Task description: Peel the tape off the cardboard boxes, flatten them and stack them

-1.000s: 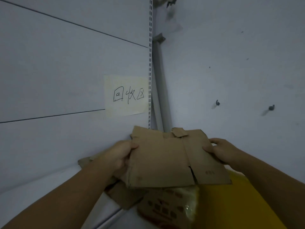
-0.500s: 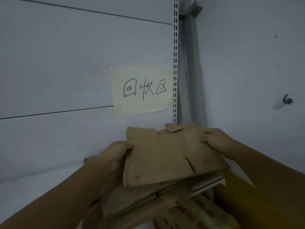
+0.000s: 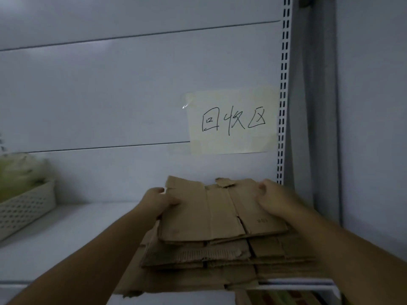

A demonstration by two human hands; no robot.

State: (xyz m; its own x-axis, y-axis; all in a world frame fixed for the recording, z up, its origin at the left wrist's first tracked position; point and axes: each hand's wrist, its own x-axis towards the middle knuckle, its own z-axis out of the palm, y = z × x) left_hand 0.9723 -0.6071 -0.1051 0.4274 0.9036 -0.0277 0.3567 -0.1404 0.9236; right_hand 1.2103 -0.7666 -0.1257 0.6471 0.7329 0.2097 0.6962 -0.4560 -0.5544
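Squarely, flattened box (image 3: 204, 214) — edges pinched by fingers (image 3: 174, 200) — tops the stack (image 3: 209, 258).

Cardboard (image 3: 204, 214) matt, rough — basket (image 3: 26, 208) woven plastic.

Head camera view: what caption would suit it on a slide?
Left hand and right hand hold a flattened cardboard box atop the cardboard stack on a shelf, below a handwritten sign.

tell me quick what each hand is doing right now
Left hand: closed, gripping the left edge of the top flattened box.
Right hand: closed, gripping the right edge of the same box.
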